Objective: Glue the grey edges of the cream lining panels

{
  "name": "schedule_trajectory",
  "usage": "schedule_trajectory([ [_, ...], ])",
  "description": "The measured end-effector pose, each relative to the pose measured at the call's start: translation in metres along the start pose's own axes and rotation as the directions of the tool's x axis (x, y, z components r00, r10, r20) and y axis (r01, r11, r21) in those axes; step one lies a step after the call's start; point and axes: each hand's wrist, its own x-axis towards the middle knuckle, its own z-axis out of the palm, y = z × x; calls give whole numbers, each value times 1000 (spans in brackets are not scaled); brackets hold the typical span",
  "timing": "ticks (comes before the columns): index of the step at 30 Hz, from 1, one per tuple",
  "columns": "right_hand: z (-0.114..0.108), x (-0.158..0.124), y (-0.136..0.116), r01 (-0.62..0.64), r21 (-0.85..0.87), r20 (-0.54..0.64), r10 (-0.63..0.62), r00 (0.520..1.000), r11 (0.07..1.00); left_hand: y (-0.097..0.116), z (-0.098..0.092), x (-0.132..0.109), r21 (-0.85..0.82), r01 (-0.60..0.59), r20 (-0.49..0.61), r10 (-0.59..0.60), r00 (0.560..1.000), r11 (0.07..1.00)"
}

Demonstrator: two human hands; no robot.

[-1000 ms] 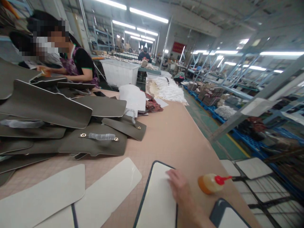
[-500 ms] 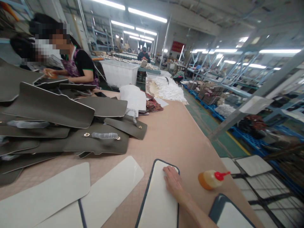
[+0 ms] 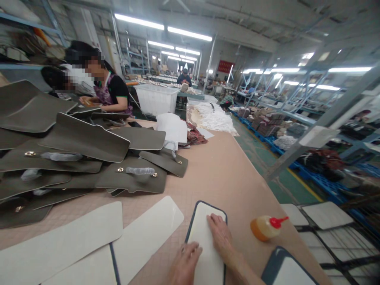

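A long white panel (image 3: 204,231) with rounded corners and a dark blue border lies on the table in front of me. My right hand (image 3: 220,237) rests flat on its upper right part, fingers stretched out and holding nothing. Lower down, my left hand (image 3: 185,261) lies over the panel's left edge, its fingers on the white surface; it is open. To the right is a squeeze bottle (image 3: 265,228) of amber liquid with a red nozzle, lying tilted. More white panels (image 3: 151,233) overlap at left, and another dark-edged panel (image 3: 292,271) shows at lower right.
Grey-brown bag pieces (image 3: 133,176) with wrapped handles are heaped on the table (image 3: 216,170) at left. Two people (image 3: 117,93) sit behind the heap. White cloth pieces (image 3: 212,114) lie at the far end. White panels (image 3: 326,215) rest on a rack at right.
My left hand has come into view from below and now lies on the panel's left edge. My right hand stays at the panel's upper right. The camera view has shifted slightly.
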Motion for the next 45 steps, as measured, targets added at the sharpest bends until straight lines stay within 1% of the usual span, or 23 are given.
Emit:
schedule_trajectory([
  [2, 6, -2, 1, 9, 3, -19, -9, 1000, 1000, -2, -5, 55, 55, 60, 29, -62, 998, 997],
  [4, 10, -2, 2, 15, 15, -38, -14, 999, 1000, -2, -13, 97, 99, 86, 59, -92, 994, 991],
  [5, 12, -2, 1, 15, 25, -49, -13, 999, 1000, -3, -18, 111, 117, 91, 81, -100, 992, 989],
  [7, 15, 0, 1, 9, 54, -70, -5, 997, 998, -8, -26, 127, 128, 94, 128, -110, 986, 987],
  [11, 9, 2, 12, 20, 160, -98, -4, 995, 987, -21, -40, 132, 115, 106, 170, -125, 977, 988],
  [14, -10, -2, 29, 33, 243, -133, 0, 991, 969, -23, -47, 129, 139, 47, 184, -72, 980, 989],
  [16, -24, -8, 32, 22, 265, -163, 23, 986, 964, -19, -49, 126, 159, 11, 191, -42, 981, 987],
  [18, -32, -16, 24, 33, 267, -156, 9, 988, 963, -14, -49, 124, 169, 2, 193, -35, 981, 986],
  [21, -28, -29, -2, 129, 261, -65, -116, 991, 957, -13, -52, 130, 157, 5, 191, -35, 981, 988],
  [24, -17, -35, -22, 186, 256, 3, -193, 981, 949, -20, -70, 144, 135, 59, 154, -79, 985, 989],
  [26, -13, -33, -26, 192, 252, 26, -205, 978, 948, -20, -85, 147, 124, 124, 82, -135, 987, 984],
  [28, -13, -30, -24, 198, 253, 41, -215, 976, 947, -13, -91, 131, 98, 143, 5, -144, 990, 985],
  [29, -13, -28, -21, 199, 256, 43, -217, 975, 946, -7, -87, 114, 82, 128, -17, -127, 992, 988],
  [30, -14, -26, -18, 201, 263, 41, -219, 975, 944, 0, -79, 91, 32, 59, 4, -59, 998, 998],
  [32, -17, -22, -10, 204, 287, 32, -223, 974, 936, 15, -50, 33, -21, -19, 141, 22, 990, 1000],
  [33, -19, -21, -7, 206, 302, 26, -224, 974, 931, 20, -32, 4, -11, -21, 211, 22, 977, 1000],
  [35, -23, -23, -5, 194, 324, 8, -207, 978, 926, 25, 3, -44, 46, -1, 378, -17, 926, 999],
  [36, -26, -27, -8, 182, 330, -2, -192, 981, 926, 25, 17, -60, 64, -1, 379, -24, 925, 998],
  [38, -31, -41, -23, 170, 335, -7, -178, 984, 927, 20, 35, -76, 84, -8, 362, -23, 932, 996],
  [39, -32, -51, -33, 178, 337, -1, -188, 982, 925, 17, 41, -78, 90, -14, 342, -18, 940, 996],
  [42, -29, -76, -60, 259, 345, 44, -291, 956, 902, 7, 48, -74, 98, -28, 319, -4, 948, 995],
  [44, -25, -71, -58, 277, 337, 38, -307, 951, 900, 5, 50, -73, 90, -44, 324, 13, 946, 995],
  [45, -24, -59, -49, 275, 332, 29, -301, 953, 902, 6, 50, -74, 93, -40, 315, 8, 949, 995],
])
